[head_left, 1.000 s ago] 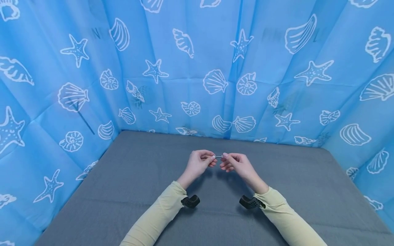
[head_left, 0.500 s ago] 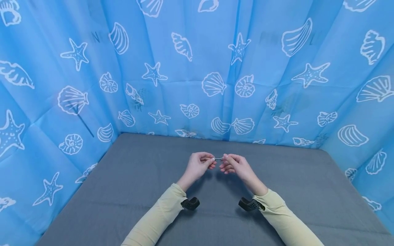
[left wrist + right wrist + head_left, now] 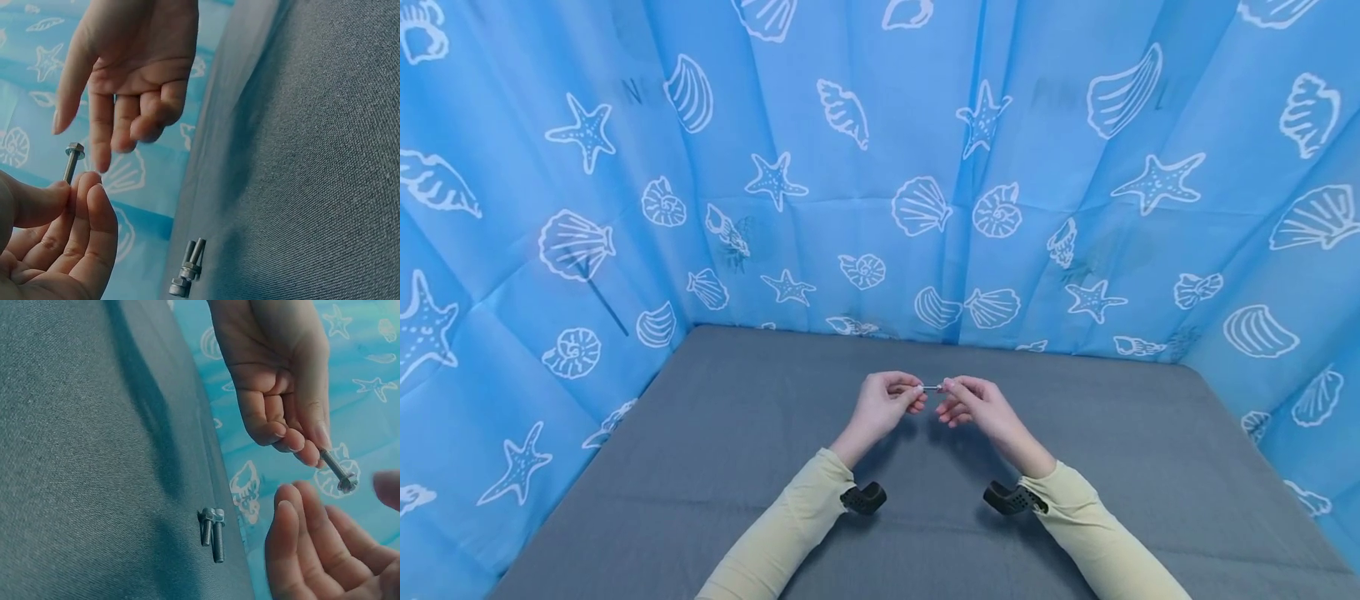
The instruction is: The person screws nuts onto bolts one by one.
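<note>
My left hand [image 3: 882, 402] pinches the shank of a small silver hex bolt [image 3: 932, 387] between thumb and fingers. In the left wrist view the bolt [image 3: 71, 164] points head up out of that grip, its flanged head uncovered. Close by the bolt's head is my right hand [image 3: 987, 407]. Thumb and fingers of the right hand [image 3: 334, 550] stand apart in the right wrist view, with a gap to the bolt. Two more bolts [image 3: 214, 534] lie side by side on the grey cloth; the head view does not show them.
A grey cloth-covered table [image 3: 760, 467] spreads beneath both hands. Blue curtains [image 3: 850, 208] with white shells and starfish rise at its back and sides. Black wrist mounts [image 3: 865, 497] stick out from both sleeves.
The head view has tilted slightly since a second ago. My right fingers have shifted a little at the bolt's head; the left hand keeps its pinch.
</note>
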Motion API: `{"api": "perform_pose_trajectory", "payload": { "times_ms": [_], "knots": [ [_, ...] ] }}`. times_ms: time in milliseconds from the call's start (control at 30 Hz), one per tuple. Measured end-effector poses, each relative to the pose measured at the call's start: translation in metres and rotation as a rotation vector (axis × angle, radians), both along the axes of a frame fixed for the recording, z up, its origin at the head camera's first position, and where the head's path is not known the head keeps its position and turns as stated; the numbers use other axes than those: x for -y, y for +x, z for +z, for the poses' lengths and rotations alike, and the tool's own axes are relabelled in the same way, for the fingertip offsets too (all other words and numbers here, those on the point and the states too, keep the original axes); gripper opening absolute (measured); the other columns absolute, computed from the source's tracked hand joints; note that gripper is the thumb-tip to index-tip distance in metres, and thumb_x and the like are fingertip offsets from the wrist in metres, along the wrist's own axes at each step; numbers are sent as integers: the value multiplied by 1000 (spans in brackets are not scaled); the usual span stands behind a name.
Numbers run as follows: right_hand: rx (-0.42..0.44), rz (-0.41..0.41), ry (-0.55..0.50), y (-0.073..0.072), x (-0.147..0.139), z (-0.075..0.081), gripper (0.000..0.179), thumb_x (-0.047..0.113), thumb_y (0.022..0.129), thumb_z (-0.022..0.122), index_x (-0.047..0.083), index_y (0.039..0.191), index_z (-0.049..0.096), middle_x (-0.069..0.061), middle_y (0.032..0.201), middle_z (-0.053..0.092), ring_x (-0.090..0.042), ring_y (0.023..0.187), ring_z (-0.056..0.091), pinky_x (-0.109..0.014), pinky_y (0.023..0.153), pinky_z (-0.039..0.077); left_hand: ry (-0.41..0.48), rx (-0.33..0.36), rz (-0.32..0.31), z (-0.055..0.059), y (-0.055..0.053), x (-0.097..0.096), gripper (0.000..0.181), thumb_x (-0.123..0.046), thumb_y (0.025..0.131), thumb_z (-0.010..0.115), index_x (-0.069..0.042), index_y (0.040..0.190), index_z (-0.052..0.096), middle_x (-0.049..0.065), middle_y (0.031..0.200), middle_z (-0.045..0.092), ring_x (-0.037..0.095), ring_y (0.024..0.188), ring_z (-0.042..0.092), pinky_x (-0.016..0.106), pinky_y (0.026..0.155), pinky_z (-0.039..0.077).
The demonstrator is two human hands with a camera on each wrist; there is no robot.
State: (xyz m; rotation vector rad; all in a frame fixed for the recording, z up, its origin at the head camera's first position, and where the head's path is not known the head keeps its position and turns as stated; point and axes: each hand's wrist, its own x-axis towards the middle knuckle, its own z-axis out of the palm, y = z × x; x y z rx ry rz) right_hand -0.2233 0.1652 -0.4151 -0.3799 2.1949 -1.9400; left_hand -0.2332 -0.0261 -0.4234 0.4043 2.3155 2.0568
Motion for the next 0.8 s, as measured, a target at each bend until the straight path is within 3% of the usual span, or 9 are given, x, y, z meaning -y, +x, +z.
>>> {"api": "perform_pose_trajectory", "payload": {
  "times_ms": [167,400,633,800],
  "knots": [
    [-57,6,-24,0,-1,0,29,11,97,58,-6,120,54,-32,103,63,-39,92,65,-57,83,51,5,10,-2,0,-1,1,15,0,93,61,12,100,65,10,80,70,17,69,69,44,71,58],
    [-8,-48,58,-4,0,0,42,33,100,53,-8,108,61,-21,89,68,-29,79,68,-46,70,56,-12,4,-4,-1,-2,0,13,-1,92,61,10,99,66,8,78,70,16,68,68,47,71,57],
    [-60,-13,-30,-5,-3,1,30,10,95,60,-10,117,55,-29,103,65,-29,89,68,-52,82,53,-5,10,2,-1,-3,1,15,-1,93,61,11,100,66,10,79,70,17,68,68,43,70,58],
    [-42,-40,55,-8,1,2,30,19,96,61,-8,107,63,-22,94,68,-31,86,68,-45,77,56,-15,7,5,-2,-3,3,15,-2,93,61,10,100,66,9,79,70,17,69,68,35,67,59]
  ]
}}
